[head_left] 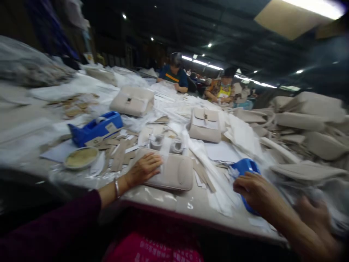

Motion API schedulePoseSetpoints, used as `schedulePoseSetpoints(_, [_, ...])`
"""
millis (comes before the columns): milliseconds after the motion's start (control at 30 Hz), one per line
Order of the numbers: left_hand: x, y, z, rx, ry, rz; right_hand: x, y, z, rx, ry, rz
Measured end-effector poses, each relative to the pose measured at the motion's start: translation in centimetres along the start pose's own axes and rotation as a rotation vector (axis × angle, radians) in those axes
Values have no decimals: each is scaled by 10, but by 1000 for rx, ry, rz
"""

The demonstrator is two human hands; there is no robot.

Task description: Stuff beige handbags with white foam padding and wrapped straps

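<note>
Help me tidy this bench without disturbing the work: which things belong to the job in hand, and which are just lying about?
Apparently in use:
beige bag, under the left hand
right-side blue dispenser, with the right hand at it, grip unclear

Apparently just lying about:
left-side blue dispenser
shallow dish
tan strips
left clasped bag
right clasped bag
beige pile at far right

A beige, rounded-rectangular bag, leather-like with a smooth surface [171, 178], lies with a broad side up near the front edge of the pale, cloth-like counter [174, 204]. A narrow oval outline marks its right end; the left hand [147, 167] rests on its left part. Farther right, also along the counter's front edge, sits a bright blue, hard-looking tape dispenser [247, 165], partly hidden and slightly blurred.
</note>
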State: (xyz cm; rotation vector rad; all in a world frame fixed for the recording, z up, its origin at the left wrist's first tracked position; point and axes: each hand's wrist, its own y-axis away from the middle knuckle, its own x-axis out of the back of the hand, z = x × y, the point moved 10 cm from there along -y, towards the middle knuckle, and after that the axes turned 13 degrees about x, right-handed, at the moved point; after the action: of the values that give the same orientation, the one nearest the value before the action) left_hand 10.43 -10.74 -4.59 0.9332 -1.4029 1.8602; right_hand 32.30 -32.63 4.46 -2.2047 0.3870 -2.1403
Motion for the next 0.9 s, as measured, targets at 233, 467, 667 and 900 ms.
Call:
schedulePoseSetpoints(233, [4, 2, 0, 42, 76, -19, -70, -178, -186, 708, -137, -492])
schedulePoseSetpoints(467, [2, 0, -4, 38, 79, -12, -135, -242, -191, 704, 183, -675])
schedulePoseSetpoints(667, [2, 0, -10, 99, 106, -8, -141, -248, -190, 722, 204, -652])
schedulePoseSetpoints(900, [-3, 1, -5, 32, 21, 8, -139, -246, -199, 795, 237, -578])
